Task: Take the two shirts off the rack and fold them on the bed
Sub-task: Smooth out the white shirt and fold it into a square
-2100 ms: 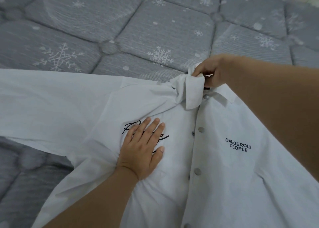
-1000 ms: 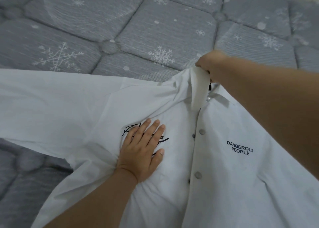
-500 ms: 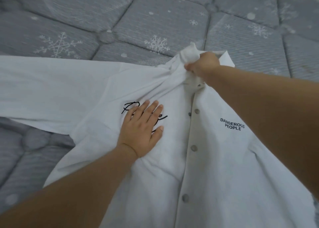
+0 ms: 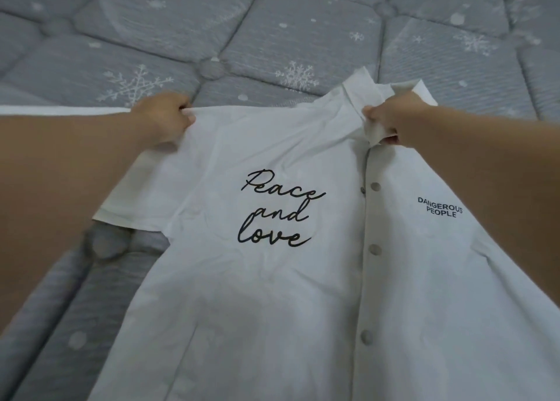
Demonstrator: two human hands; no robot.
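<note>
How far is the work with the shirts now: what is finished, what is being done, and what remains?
Done: one white shirt lies button-side up on the bed, off the rack. In hand: the left hand pinches its shoulder edge and the right hand grips the collar, spreading it flat. Left: no fold is made yet, and the second shirt is not in view.

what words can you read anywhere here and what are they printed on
"Peace and love": black script, three lines, on the white shirt, on the panel left of the buttons in the picture.
"DANGEROUS PEOPLE": small black capitals, two lines, on the same shirt, right of the buttons.
No other text is visible.
</note>
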